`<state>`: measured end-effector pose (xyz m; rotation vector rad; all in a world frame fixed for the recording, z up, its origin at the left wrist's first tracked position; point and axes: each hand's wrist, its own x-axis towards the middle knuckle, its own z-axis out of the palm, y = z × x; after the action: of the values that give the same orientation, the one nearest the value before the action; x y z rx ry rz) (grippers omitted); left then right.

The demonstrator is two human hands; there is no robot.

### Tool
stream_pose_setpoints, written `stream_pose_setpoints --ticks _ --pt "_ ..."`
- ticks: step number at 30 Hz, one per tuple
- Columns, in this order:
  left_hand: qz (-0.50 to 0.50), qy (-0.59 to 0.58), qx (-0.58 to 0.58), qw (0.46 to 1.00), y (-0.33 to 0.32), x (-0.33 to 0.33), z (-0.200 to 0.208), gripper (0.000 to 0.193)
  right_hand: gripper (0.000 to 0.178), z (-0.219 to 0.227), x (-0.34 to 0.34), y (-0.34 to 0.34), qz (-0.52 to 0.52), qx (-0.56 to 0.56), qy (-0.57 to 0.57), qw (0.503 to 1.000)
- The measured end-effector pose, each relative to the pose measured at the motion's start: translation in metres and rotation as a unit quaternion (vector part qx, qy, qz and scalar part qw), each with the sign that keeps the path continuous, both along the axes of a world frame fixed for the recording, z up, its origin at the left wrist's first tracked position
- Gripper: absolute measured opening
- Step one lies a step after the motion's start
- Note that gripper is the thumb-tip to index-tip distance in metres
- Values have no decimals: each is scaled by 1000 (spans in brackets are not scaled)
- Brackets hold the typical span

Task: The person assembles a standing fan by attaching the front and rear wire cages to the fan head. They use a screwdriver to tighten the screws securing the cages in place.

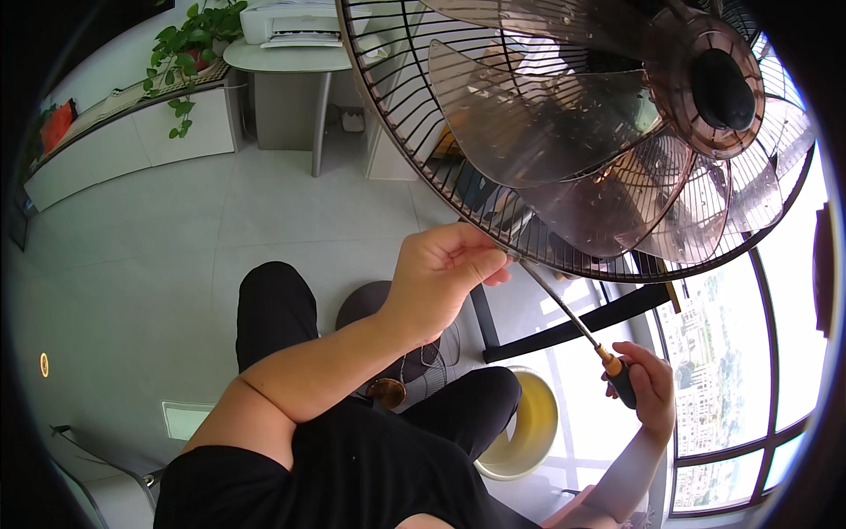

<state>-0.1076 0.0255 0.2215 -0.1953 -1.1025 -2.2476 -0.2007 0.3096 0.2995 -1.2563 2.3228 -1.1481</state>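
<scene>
A standing fan's dark wire guard [388, 106] fills the upper right, its front cover off, with see-through brown blades [546, 123] and a black centre knob [724, 88]. My left hand [449, 269] pinches the guard's lower rim, thumb and fingers closed; any small part between the fingertips is hidden. In my right hand [650, 383] is a screwdriver [568, 309] with a black and yellow handle. Its long shaft slants up to the left, and the tip meets the rim right beside my left fingertips.
Below, between my legs and the window [723, 353], stands a pale bucket, yellow inside [538, 423]. A round wire grille [432, 375] and a dark round base lie near my knees. Further off are a white cabinet [176, 123], a trailing plant [181, 62] and a printer [291, 25] on a table.
</scene>
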Motion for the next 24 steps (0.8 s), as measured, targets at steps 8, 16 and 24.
stream_pose_setpoints --ticks 8,16,24 --pt "-17 18 2 1000 -2 0 1 11 57 -6 -14 10 36 -47 -140 988" --pt "-13 0 2 1000 -5 0 -1 11 34 3 -7 1 -19 -63 -64 996" --pt "-24 13 22 999 -2 -2 0 13 43 1 -6 0 -11 -81 -3 997"
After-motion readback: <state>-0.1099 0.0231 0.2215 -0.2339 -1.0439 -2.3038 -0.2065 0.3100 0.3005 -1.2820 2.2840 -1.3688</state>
